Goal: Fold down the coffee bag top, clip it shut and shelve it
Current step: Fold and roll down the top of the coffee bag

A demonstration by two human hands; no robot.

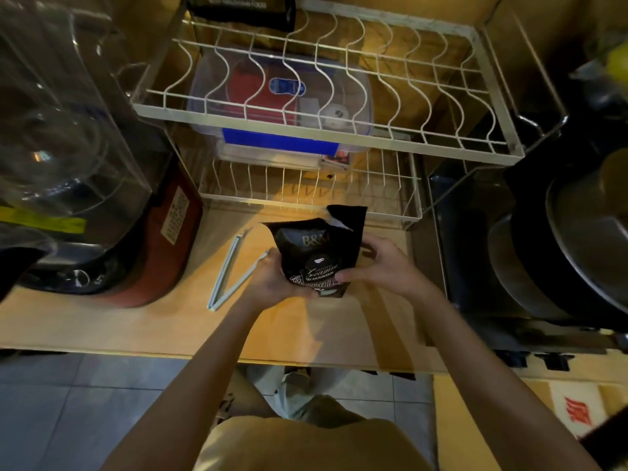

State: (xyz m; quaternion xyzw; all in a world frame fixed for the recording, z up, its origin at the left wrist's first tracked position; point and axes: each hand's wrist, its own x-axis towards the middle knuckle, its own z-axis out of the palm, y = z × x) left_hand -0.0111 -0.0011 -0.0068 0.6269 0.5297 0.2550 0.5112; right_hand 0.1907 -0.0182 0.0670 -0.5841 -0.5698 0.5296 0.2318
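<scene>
A black coffee bag point(314, 248) with white lettering stands upright above the wooden counter point(170, 317), its torn top open and sticking up. My left hand point(272, 278) grips the bag's lower left side. My right hand point(377, 266) holds its right side, thumb on the front label. A long pale-green bag clip point(226, 277) lies open in a narrow V on the counter just left of my left hand, touching neither hand.
A white wire two-tier rack point(323, 130) stands behind the bag, with a clear plastic box point(282, 107) on its lower tier. A red appliance with a clear jug point(102, 198) sits left. Dark pans point(560, 249) are stacked right.
</scene>
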